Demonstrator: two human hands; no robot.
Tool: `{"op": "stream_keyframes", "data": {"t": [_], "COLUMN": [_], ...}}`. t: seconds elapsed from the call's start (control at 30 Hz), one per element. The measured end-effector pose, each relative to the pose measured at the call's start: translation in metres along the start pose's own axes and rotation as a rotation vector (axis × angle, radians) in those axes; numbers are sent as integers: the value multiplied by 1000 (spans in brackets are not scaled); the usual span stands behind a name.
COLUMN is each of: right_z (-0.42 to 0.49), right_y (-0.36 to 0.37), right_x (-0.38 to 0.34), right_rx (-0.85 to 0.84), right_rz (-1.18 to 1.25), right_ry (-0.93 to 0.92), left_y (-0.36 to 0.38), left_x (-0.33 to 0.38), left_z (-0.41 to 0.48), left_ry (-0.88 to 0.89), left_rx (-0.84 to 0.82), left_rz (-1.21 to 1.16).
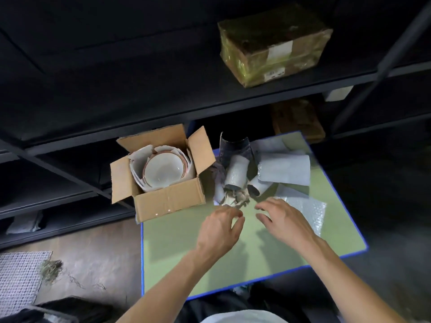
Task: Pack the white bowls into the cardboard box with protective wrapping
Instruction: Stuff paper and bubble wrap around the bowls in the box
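The fingers [229, 212] of the left hand [221, 229] are loosely curled with the thumb held apart from them. Nothing shows between them. Their tips sit at the near edge of a heap of wrapping scraps [233, 199]. The picture is blurred there, so contact with the scraps cannot be made out.

The right hand [286, 223] lies just beside the left, palm down, its fingers spread and relaxed and holding nothing. It hovers above the green counter [210, 257], which has a blue edge. Both forearms reach in from the bottom of the view.

Just beyond the fingertips, several rolled foam sheets [284, 170] lie in a loose cluster. Two narrower rolls point toward the hands. A dark tube [235, 145] stands behind the cluster. A sheet of bubble wrap [311, 212] lies flat on the counter to the right of the right hand.

To the left of the heap, the cardboard box [168, 201] sits on the far left corner of the counter with all four flaps open. Inside it a white bowl [163, 172] faces up, on top of other bowls whose brownish rims show around it. White foam sheeting [137, 159] rings the bowls between them and the box walls.

Behind the counter stands a black shelf rack [210, 106]. A taped brown parcel [275, 43] rests on its upper shelf. On the floor [93, 252] at lower left lies a white mesh mat [18, 276].
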State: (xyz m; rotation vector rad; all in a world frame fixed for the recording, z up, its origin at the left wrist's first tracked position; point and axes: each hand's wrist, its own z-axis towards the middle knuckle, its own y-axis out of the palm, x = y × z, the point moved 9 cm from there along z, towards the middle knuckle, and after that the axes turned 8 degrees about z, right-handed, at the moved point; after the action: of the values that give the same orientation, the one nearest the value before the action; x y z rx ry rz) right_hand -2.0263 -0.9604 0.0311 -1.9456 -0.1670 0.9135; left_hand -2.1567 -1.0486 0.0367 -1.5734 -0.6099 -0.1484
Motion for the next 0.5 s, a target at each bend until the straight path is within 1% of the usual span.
{"op": "stream_keyframes", "data": {"t": [0.13, 0.33, 0.4, 0.5], "right_z": [-20, -47, -50, -46], "right_y": [-1, -11, -12, -13], "right_x": [55, 120, 130, 134], "right_rx": [-56, -56, -66, -68], "right_rz": [-27, 5, 12, 23], "right_ry": [131, 290, 313, 303], "left_y": [35, 71, 78, 80], "left_x": [29, 53, 60, 67], "left_z": [18, 41, 44, 47], "left_ry": [63, 114, 130, 145], "left_rx": [-112, -230, -243, -216], "left_rz": [51, 136, 159, 156]}}
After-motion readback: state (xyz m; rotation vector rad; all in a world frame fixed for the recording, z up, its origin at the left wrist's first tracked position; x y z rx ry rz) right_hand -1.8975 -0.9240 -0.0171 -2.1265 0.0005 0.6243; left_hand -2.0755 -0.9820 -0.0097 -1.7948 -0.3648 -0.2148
